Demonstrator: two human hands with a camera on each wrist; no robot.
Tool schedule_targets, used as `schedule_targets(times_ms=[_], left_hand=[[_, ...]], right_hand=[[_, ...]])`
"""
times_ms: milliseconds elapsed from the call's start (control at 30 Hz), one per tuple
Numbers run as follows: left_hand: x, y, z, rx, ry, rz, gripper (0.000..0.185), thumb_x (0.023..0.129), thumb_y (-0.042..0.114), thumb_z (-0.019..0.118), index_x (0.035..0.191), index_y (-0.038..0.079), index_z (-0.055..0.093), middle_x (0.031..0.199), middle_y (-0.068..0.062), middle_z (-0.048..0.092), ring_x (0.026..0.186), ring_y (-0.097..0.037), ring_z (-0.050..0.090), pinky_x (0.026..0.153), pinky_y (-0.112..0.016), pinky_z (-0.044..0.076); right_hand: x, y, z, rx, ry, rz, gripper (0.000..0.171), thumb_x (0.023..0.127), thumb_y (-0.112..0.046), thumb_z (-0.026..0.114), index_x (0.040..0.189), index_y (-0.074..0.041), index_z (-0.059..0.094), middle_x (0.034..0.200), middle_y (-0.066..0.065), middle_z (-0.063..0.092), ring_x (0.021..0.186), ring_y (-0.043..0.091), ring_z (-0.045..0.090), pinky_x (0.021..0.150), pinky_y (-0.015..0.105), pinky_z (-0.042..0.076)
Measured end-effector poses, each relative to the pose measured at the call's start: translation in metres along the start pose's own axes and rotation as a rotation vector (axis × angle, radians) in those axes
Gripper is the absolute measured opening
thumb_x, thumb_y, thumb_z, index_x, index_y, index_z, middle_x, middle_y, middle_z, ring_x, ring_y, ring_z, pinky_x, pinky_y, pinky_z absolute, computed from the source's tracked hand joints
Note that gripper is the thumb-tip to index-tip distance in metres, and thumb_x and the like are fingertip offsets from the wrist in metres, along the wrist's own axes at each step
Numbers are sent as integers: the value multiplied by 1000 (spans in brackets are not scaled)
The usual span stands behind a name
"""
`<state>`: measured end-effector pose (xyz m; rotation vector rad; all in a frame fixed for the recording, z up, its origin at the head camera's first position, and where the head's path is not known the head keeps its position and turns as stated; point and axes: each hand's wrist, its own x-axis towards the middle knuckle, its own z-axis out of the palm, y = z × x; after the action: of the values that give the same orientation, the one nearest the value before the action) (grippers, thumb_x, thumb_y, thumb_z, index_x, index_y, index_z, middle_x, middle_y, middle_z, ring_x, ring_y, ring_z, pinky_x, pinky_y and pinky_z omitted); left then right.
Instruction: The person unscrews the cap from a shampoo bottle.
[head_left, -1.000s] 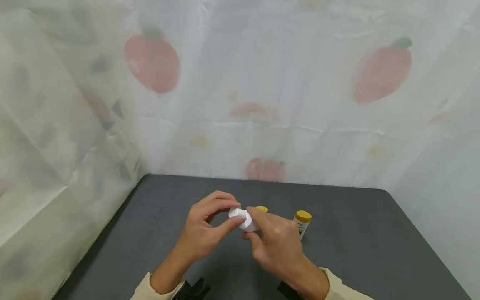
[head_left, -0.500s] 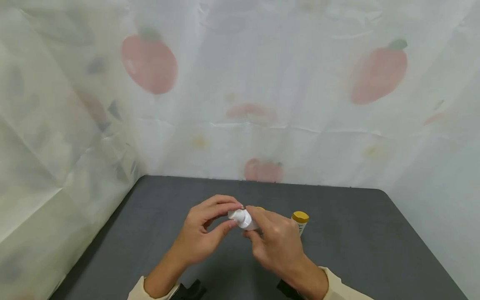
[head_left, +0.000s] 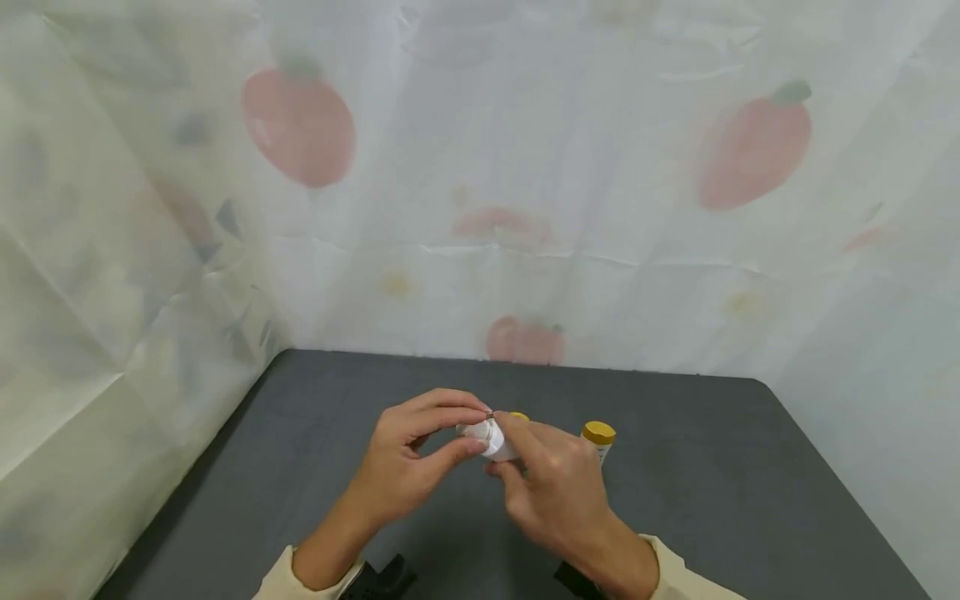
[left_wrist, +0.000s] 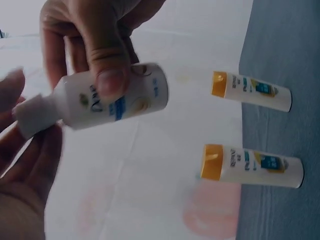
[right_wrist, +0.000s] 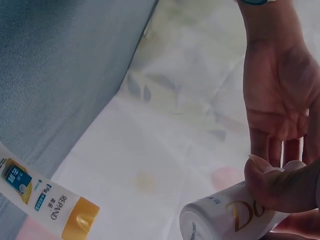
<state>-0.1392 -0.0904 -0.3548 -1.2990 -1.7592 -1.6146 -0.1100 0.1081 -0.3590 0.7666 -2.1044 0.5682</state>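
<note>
While right hand (head_left: 558, 492) grips white bottle (head_left: 491, 439) | left hand (head_left: 408, 462) pinches cap

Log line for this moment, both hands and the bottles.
right hand: grips white bottle body | left hand: pinches its cap | two yellow-capped tubes upright on grey table

Both forearms reach in from the near edge, cream sleeves at the wrists, and the hands meet in mid-air near the middle of the scene. The left hand (head_left: 401, 467) sits palm turned inward, its fingers arched over the top and its thumb stretched out below, fingertips closing toward the right hand. The right hand (head_left: 555, 492) lies back-up, knuckles raised, its fingers and thumb curled in a pinching grip at the point where the two hands come together. The wrists angle toward each other, the left a little farther left and lower.
</note>
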Motion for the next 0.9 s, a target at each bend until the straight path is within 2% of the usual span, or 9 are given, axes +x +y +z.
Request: schedule_targets(times_ms=[133,300,367,433,567,667,900], left_hand=[[-3,2,-5,45,-40,-49,36,88,-16,71,123,-5,71,118,-20,68,105,-17,70,89,-24,62],[-2,4,-6,84,-6,-93,36,88,-12,75,122,0,72,115,-18,69,102,-12,70,87,-25,63],[-2,3,-5,65,8,-81,36,88,-13,75,122,0,72,118,-19,69,108,-13,71,90,-27,63],[-1,2,-4,46,17,-34,35,87,-16,74,119,-1,73,118,-21,70,109,-16,71,89,-28,63],[-1,1,-2,49,41,17,30,84,-16,76,110,-1,76,109,-19,72,98,-17,72,82,-25,64],[-1,1,-4,66,45,-10,29,83,-13,79,110,0,76,106,-17,71,92,-14,71,80,-24,63],[-1,4,-9,104,-23,-68,39,86,-13,77,123,1,73,116,-15,69,101,-14,70,86,-23,62]], right_hand=[[1,0,0,3,-10,11,57,59,-12,101,110,-7,75,99,6,82,75,13,77,60,25,60],[1,-2,0,-1,-10,8,59,59,-15,101,111,-4,76,94,6,82,69,11,74,57,22,58],[0,-3,0,3,-9,5,59,60,-14,101,112,-3,75,93,5,81,68,11,73,56,22,58],[0,-3,-1,9,-8,2,59,61,-13,100,113,-3,75,93,5,81,68,11,74,57,22,58],[0,-5,-1,15,-4,-2,56,63,-13,99,113,-4,75,92,4,81,67,11,73,58,23,58],[0,-6,-1,12,-9,1,55,63,-15,99,111,-4,75,91,4,81,67,10,72,57,22,58],[2,-4,-2,14,-17,18,58,61,-15,101,111,-4,75,94,6,82,69,11,74,57,22,58]])
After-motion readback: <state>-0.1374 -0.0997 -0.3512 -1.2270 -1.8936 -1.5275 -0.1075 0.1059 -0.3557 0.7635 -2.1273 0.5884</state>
